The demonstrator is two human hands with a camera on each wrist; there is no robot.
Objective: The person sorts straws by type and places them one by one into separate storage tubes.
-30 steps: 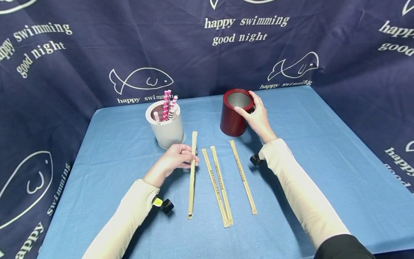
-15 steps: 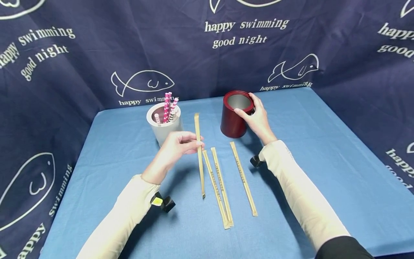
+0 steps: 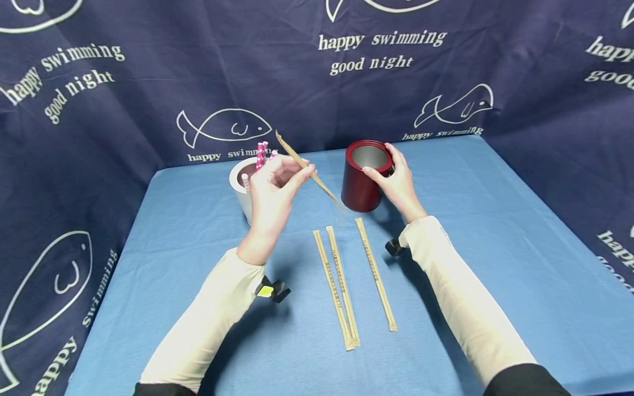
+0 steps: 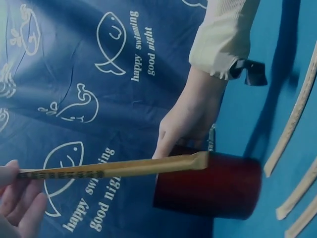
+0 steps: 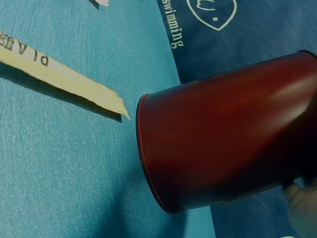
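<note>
My left hand pinches a paper-wrapped straw between thumb and fingers, raised above the table and slanting down to the right. In the left wrist view this straw crosses in front of the dark red can. With thumb and fingers my right hand grips the rim of the red can, which stands upright with its mouth open. The right wrist view shows the can's side up close. Behind my left hand, partly hidden, is a white can with several patterned straws.
Three more wrapped straws lie on the blue cloth in front: a left one, a middle one whose near end meets it, and a right one apart. A dark blue printed curtain hangs behind the table.
My left hand has lifted the wrapped straw off the cloth and moved up toward the back, tilting the straw from near upright to slanting. The right hand stays on the red can.
</note>
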